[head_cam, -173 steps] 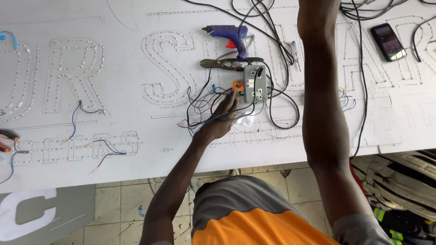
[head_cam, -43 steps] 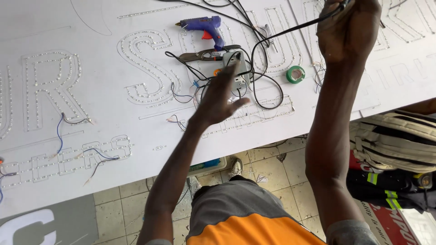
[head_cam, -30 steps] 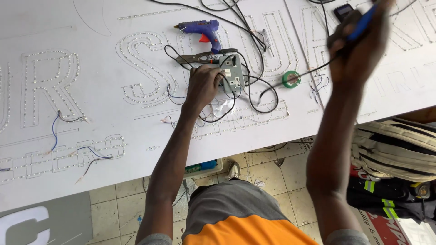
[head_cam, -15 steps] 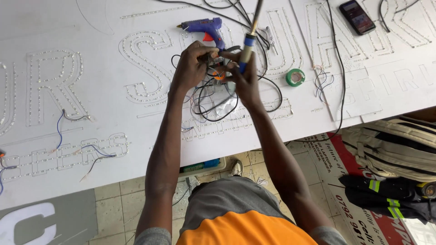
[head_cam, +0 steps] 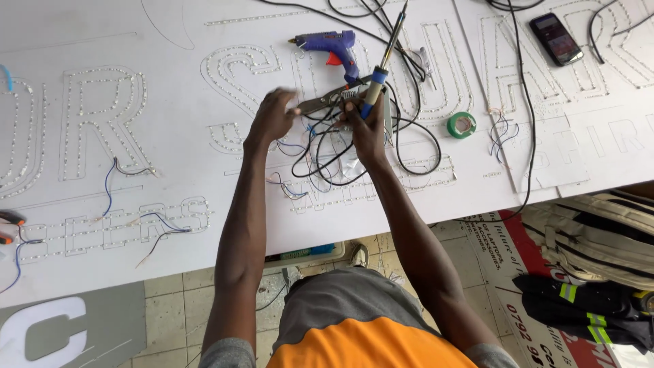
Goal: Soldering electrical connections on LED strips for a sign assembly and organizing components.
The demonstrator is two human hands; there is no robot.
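Gripped in the right hand (head_cam: 364, 126): a blue-handled soldering iron (head_cam: 381, 65), tip pointing away over the white table (head_cam: 170, 170). Left hand (head_cam: 272, 116) blurred beside tangled black wires (head_cam: 327, 150); grip impossible to tell. Blue glue gun (head_cam: 330, 48) lying just beyond.

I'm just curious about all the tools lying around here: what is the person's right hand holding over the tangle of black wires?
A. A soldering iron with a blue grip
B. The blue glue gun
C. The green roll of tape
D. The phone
A: the right hand grips the soldering iron, while the glue gun, tape roll and phone lie untouched on the white board.
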